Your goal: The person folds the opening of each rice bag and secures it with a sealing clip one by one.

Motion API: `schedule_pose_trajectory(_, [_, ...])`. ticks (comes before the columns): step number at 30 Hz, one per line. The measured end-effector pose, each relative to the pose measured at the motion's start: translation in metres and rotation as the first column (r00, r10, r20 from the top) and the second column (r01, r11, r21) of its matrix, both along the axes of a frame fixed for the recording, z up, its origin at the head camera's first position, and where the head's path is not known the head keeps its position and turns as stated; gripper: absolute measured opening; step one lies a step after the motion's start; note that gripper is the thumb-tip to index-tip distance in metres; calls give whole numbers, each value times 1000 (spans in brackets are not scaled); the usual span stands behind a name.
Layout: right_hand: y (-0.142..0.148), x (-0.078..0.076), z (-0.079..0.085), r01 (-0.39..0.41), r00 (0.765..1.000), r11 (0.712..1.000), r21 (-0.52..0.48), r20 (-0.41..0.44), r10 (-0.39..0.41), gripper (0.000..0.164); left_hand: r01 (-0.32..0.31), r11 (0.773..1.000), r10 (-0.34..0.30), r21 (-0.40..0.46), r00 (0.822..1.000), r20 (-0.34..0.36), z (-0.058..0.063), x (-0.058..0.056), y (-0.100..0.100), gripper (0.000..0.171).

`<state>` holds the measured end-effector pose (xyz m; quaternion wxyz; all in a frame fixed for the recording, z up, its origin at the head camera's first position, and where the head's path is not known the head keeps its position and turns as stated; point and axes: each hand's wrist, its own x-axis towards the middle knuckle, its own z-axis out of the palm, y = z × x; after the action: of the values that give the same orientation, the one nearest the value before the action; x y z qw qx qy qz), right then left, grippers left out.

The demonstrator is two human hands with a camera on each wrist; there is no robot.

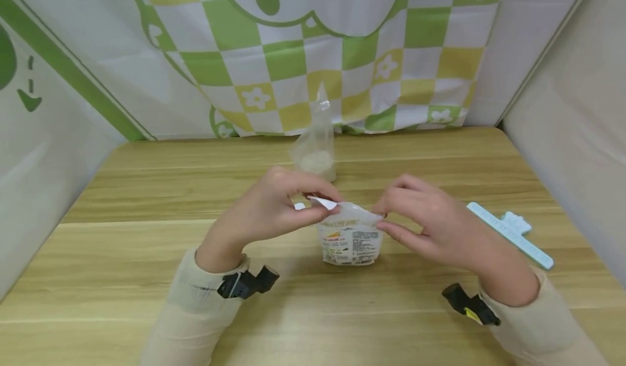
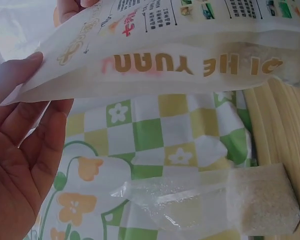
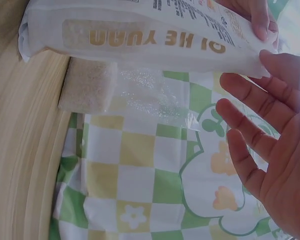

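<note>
- Workpiece: the printed bag (image 1: 349, 246) was upright between the two hands; whether its base touched the table (image 1: 146, 279) could not be told.
- Left hand (image 1: 274, 203): thumb and fingers pinched the top left corner of the printed bag, where a white edge was turned over.
- Right hand (image 1: 435, 219): thumb and forefinger pinched the top right corner of the printed bag — the other fingers were spread apart.
- Surroundings: a clear bag of white grains (image 1: 318, 162) stood behind the printed bag; a light-blue clip (image 1: 511, 235) lay to the right of the printed bag.
- Step in hand: probably working the printed bag's top edge; whether parting or folding it could not be judged.
- Next move: likely called for an even hold at both corners — the thin film looked prone to crumpling under uneven tension.
</note>
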<state>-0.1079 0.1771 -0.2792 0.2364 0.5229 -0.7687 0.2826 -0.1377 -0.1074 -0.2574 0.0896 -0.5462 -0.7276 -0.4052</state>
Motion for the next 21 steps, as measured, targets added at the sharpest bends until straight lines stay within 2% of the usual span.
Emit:
schedule_pose_trajectory(5, [-2,0,-2,-20,1000,999,-32,-18,19,31,2,1000,-2,0,1000,-1,1,-1,1,16])
schedule_pose_trajectory(11, [-4,2,-4,-6,1000,999,-50,-15,5,33,11,1000,-11,-1,1000,25,1,0,1,13])
schedule_pose_trajectory(17, [-7,3,-5,18,1000,998,-66,-5,-18,35,-6,1000,6,-5,999,37,0,0,2,13])
schedule_pose_trajectory(21, [-8,6,-5,48,998,997,-66,38,-46,8,-11,1000,10,6,999,52,1,1,2,16])
